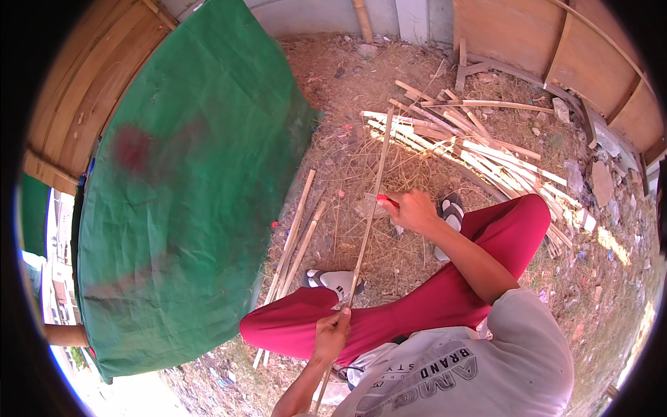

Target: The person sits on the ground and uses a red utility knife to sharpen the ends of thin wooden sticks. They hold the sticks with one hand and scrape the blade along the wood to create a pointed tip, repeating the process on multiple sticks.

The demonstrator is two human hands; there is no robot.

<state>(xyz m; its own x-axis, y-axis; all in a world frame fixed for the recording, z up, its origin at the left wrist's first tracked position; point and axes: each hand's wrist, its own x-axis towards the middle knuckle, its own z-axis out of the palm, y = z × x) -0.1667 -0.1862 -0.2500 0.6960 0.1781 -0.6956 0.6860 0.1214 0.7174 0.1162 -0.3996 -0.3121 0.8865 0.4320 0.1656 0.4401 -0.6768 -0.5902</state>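
Observation:
My left hand (332, 335) is closed round the lower part of a long, thin bamboo strip (364, 243). The strip runs away from me at a slant, over my lap and past my feet. Farther up it, my right hand (411, 210) grips a small red-handled knife (387, 200). Its pale blade lies against or just beside the strip; the exact contact is too small to tell. The strip's near end passes under my left forearm.
A pile of split bamboo (486, 149) lies at the far right. Several more bamboo strips (295, 233) rest beside a large green tarp (187, 181) on the left. Wooden panels (507, 35) and a wall stand behind. Dry straw and shavings (347, 222) cover the ground around my feet.

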